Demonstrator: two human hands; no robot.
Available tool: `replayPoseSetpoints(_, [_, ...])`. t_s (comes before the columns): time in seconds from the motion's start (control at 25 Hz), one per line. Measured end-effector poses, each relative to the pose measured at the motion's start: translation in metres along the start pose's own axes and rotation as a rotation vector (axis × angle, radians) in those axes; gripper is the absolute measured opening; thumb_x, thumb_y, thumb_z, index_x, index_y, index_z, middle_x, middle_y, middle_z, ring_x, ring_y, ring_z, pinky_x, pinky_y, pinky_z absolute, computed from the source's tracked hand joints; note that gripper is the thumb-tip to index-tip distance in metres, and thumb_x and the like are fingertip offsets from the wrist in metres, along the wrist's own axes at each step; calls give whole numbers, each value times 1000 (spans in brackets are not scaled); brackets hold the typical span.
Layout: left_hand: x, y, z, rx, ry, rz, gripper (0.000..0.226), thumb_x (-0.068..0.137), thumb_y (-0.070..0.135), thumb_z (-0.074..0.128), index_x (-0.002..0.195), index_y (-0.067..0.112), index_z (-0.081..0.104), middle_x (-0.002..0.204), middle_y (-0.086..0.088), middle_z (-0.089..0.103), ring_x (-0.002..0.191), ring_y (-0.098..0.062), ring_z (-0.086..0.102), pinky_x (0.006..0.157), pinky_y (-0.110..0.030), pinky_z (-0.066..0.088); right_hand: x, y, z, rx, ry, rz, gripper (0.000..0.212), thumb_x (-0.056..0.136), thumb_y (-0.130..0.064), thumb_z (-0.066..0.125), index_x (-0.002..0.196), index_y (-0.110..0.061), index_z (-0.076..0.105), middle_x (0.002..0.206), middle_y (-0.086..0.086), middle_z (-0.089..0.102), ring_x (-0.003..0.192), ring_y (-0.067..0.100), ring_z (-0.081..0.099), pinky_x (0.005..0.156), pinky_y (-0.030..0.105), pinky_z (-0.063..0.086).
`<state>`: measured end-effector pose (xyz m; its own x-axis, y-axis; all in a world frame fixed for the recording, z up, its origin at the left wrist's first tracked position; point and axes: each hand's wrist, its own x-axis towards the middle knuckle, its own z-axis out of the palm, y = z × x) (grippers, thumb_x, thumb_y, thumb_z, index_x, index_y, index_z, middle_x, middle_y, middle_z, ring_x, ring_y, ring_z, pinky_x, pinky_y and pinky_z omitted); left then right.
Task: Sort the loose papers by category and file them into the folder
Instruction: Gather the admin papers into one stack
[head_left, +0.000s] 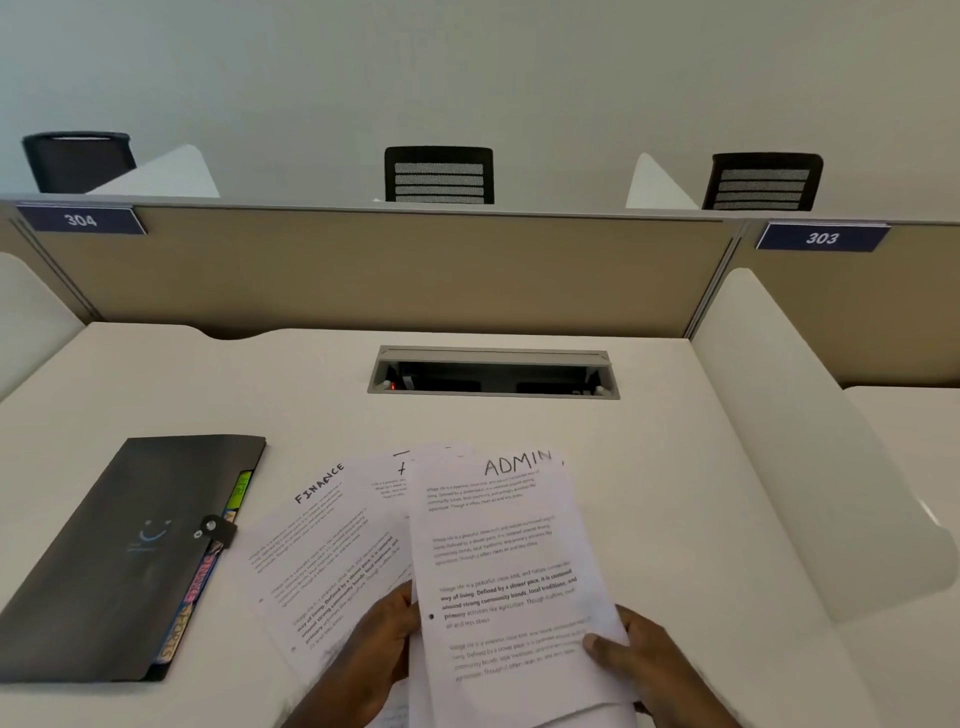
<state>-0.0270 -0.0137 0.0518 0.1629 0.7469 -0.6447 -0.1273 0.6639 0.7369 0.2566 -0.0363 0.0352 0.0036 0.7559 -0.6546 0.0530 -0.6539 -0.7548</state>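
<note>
I am holding a fanned stack of loose papers (467, 561) over the near edge of the worktop (675, 467), about midway along it. My left hand (371, 660) is gripping the stack from its left side, the fingers curled round the lower edge of the sheets so that the tips are showing between the pages. My right hand (644, 660) is pinching the lower right of the top sheet (514, 566), with the thumb lying flat on the printed face and the rest of the fingers going behind the paper, out of sight. That top sheet is headed ADMIN in handwriting; the sheet fanning out to its left (322, 551) is headed FINANCE, and between the two a further sheet is peeking out, its heading too covered to read. The folder (119, 551) is lying flat toward the near left corner of the worktop, just beside the papers and apart from them; it is dark grey and closed, with its strap (218, 529) snapped over the right-hand edge. Coloured index tabs (240, 491) are sticking out along that edge, green at the far end, then pink and yellow nearer me; what is filed behind them I cannot tell. At the far edge of the worktop a cable hatch (493, 373) is standing open.
</note>
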Motion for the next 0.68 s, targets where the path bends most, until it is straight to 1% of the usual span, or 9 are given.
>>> replayPoseSetpoints(0.08, [11, -8, -8, 256, 151, 122, 20, 100, 20, 51, 108, 28, 68, 115, -4, 72, 109, -28, 66, 90, -38, 54, -2, -2, -10, 48, 153, -45, 25, 81, -10, 75, 104, -10, 66, 82, -2, 73, 74, 17, 69, 52, 20, 54])
replayPoseSetpoints(0.12, [19, -12, -17, 503, 289, 240, 16, 97, 24, 56, 106, 35, 64, 124, 0, 67, 118, -24, 61, 96, -36, 49, -3, -2, -18, 69, 230, -75, 21, 82, -5, 72, 102, -9, 66, 80, -3, 72, 73, 17, 68, 51, 19, 53])
replayPoseSetpoints(0.16, [26, -17, -25, 781, 397, 325, 21, 93, 33, 61, 113, 39, 58, 137, 4, 57, 130, -21, 51, 104, -37, 42, -3, -2, -26, 81, 292, -102, 19, 83, -4, 71, 102, -8, 67, 81, -3, 72, 75, 19, 67, 54, 23, 53])
replayPoseSetpoints(0.2, [33, -22, -32, 1025, 440, 324, 43, 88, 45, 63, 128, 38, 49, 152, 4, 40, 142, -21, 36, 112, -42, 33, -2, -2, -33, 93, 343, -120, 19, 83, -5, 71, 102, -7, 68, 84, 1, 72, 78, 24, 67, 61, 28, 54])
replayPoseSetpoints(0.28, [48, -37, -47, 1297, 400, 149, 94, 76, 70, 59, 151, 32, 17, 164, 4, 0, 152, -24, 1, 117, -55, 14, -2, 2, -46, 144, 405, -145, 19, 84, -5, 70, 103, -7, 69, 94, 12, 73, 86, 32, 68, 75, 38, 54])
replayPoseSetpoints(0.36, [53, -46, -50, 1435, 328, 56, 112, 70, 80, 53, 154, 32, -4, 162, 3, -19, 150, -27, -15, 115, -62, 7, -5, 3, -52, 190, 428, -173, 18, 85, -3, 67, 102, -7, 69, 98, 16, 73, 91, 36, 68, 79, 43, 55])
replayPoseSetpoints(0.44, [56, -50, -47, 1521, 308, 49, 111, 72, 80, 49, 154, 32, -8, 162, 1, -21, 150, -29, -15, 116, -62, 8, -8, 4, -52, 214, 429, -199, 17, 86, -2, 66, 101, -8, 70, 94, 13, 74, 88, 36, 69, 77, 41, 55])
replayPoseSetpoints(0.52, [57, -47, -43, 1573, 289, 68, 100, 79, 75, 47, 154, 33, -5, 163, -1, -17, 150, -32, -10, 117, -59, 11, -8, 7, -52, 224, 429, -201, 16, 86, -1, 65, 99, -9, 70, 89, 8, 76, 81, 32, 68, 73, 37, 54])
replayPoseSetpoints(0.68, [56, -43, -29, 1656, 214, 59, 73, 96, 55, 36, 155, 30, 3, 164, -6, -12, 150, -38, -1, 117, -52, 23, -6, 15, -47, 249, 427, -196, 16, 85, 0, 66, 94, -12, 70, 93, 11, 74, 79, 32, 66, 78, 42, 52])
